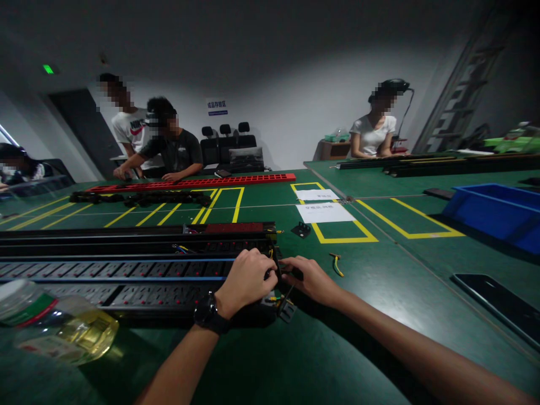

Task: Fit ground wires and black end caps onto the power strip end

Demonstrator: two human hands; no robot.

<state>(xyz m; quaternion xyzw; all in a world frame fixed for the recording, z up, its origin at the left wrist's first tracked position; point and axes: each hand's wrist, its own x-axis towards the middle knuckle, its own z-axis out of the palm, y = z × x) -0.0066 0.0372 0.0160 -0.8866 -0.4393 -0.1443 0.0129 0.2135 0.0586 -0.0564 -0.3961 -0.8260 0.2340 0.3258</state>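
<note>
Long black power strips (169, 269) with rows of sockets and small red marks lie side by side on the green table. My left hand (248, 280), with a watch on the wrist, is closed over the right end of one strip. At that same end, my right hand (310, 278) has its fingers closed on a small black end plate (277, 261); their tips are partly hidden. A dark bracket (287, 311) and short yellow-green wires (273, 299) show just below the hands.
A bottle of yellow liquid (71, 326) stands at the near left. To the right are a loose yellow-green wire (336, 265), a phone (500, 304) and a blue bin (498, 216). Beyond lie paper sheets (324, 212) and a red slotted rail (253, 180). Several people sit or stand farther back.
</note>
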